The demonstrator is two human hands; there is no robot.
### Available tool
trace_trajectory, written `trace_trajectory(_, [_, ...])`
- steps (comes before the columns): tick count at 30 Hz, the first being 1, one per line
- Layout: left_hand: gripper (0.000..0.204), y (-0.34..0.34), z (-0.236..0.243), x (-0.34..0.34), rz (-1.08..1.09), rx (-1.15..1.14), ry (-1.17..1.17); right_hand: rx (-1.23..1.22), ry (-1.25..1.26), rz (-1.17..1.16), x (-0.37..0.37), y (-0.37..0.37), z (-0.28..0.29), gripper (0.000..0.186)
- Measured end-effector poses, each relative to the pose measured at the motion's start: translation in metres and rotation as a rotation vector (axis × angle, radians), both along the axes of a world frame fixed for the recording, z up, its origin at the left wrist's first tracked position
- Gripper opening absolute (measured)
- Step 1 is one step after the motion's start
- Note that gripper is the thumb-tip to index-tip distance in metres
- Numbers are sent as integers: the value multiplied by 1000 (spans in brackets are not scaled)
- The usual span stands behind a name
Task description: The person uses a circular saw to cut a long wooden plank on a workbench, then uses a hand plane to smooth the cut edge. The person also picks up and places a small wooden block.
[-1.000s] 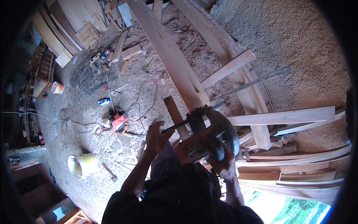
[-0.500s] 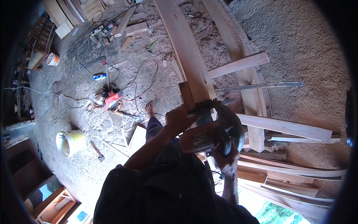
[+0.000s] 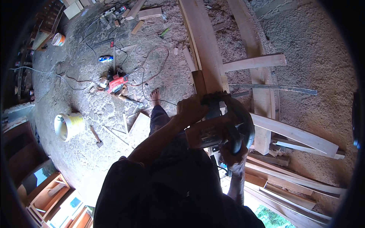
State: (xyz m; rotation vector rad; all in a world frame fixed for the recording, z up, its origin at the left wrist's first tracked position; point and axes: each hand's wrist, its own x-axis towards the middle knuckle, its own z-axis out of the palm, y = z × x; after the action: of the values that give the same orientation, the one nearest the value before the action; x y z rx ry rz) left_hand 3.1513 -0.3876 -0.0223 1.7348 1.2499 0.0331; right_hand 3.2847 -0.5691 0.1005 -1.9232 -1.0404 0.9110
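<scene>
White bucket (image 3: 70, 126) stands left of a red tool (image 3: 117, 83) on the floor (image 3: 106, 114). The left hand (image 3: 192, 109), its closure unclear, curls at the far edge of the saw (image 3: 205, 133), seemingly steadying it by the board's (image 3: 208, 49) near end; the right hand (image 3: 234, 155) wraps its handle (image 3: 236, 140), apparently for control

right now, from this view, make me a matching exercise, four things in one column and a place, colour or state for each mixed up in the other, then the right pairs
Things:
1. saw
2. big bucket
3. foot
4. small bucket

Places, colours, states:
A. bare, on the floor
B. white and orange, toward the upper left
C. gripped by the right hand
D. pale with yellow, at the left, lower than the other of its kind

Right pairs: 1-C, 2-D, 3-A, 4-B
</scene>
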Motion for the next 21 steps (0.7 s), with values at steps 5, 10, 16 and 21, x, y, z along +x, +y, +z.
trace_trajectory(5, [56, -1, -7, -1, 15, 18, -61, -120, 75, -33, 6, -6, -3, 32])
trace_trajectory(10, [55, 1, -2, -4, 1, -11, -90, -137, 75, 5, 5, -1, 7, 36])
trace_trajectory(16, [54, 5, 3, -5, -6, -46, -115, -156, 28, 31, 2, 8, 14, 42])
trace_trajectory(21, [50, 4, 2, -4, 3, -64, -84, -95, 19, 19, -1, 7, 13, 41])
